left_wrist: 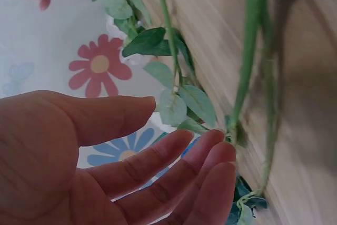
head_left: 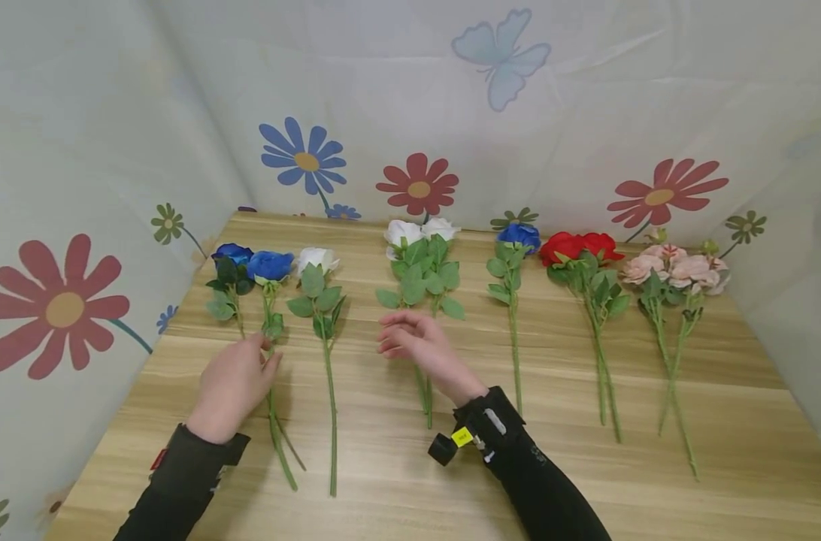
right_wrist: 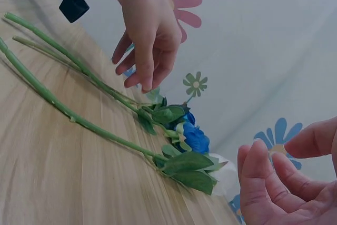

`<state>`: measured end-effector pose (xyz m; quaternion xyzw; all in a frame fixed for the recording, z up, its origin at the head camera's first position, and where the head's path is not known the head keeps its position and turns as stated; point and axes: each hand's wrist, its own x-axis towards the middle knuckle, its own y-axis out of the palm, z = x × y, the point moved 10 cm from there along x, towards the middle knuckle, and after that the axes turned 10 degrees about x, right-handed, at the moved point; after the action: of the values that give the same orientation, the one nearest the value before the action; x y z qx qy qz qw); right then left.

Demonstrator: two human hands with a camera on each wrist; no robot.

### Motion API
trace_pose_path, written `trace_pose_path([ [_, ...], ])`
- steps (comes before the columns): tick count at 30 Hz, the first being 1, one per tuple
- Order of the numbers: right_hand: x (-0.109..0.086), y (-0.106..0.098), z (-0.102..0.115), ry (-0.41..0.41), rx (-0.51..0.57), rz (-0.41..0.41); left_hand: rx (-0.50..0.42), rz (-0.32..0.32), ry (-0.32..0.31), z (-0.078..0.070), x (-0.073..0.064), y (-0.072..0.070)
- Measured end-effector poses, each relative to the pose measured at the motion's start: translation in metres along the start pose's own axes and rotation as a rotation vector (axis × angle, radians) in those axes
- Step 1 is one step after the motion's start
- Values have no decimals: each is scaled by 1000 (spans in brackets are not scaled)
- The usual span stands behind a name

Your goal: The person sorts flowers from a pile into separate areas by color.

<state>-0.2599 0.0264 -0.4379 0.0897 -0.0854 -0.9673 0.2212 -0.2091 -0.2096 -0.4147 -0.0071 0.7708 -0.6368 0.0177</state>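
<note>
My left hand [head_left: 231, 383] is over the stems of two blue roses [head_left: 271, 265] at the table's left. Its thumb and fingers stand apart in the left wrist view, fingertips [left_wrist: 213, 135] close by a green stem [left_wrist: 247, 61], nothing between them. A single white rose [head_left: 318, 261] lies just right of that pair. My right hand [head_left: 427, 349] hovers over the stems of two white roses [head_left: 404, 233] in the middle. Its fingers are loosely bent and hold nothing, as the right wrist view shows.
Farther right on the wooden table [head_left: 451, 481] lie a lone blue rose [head_left: 520, 235], red roses [head_left: 580, 246] and pale pink flowers [head_left: 681, 269], stems toward me. A flower-printed curtain [head_left: 552, 135] rises behind the back edge and at the left side.
</note>
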Motion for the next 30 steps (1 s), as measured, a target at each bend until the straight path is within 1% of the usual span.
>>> trace_pose_path([
  [4,0,6,-1,14,3,8,20,40,8,4,-1,10],
  [8,-2,9,-1,20,5,20,11,88,11,5,0,20],
  [11,-3,9,-1,21,5,28,-1,106,15,5,1,24],
  [17,-4,9,-3,28,-13,41,-51,154,-12,8,0,31],
  [23,-3,10,-7,33,-17,47,-92,171,-25,12,4,36],
  [28,-1,11,-12,54,-16,55,-150,189,-52,19,7,39],
  [30,-1,12,-13,58,-10,53,-187,205,-68,24,9,42],
])
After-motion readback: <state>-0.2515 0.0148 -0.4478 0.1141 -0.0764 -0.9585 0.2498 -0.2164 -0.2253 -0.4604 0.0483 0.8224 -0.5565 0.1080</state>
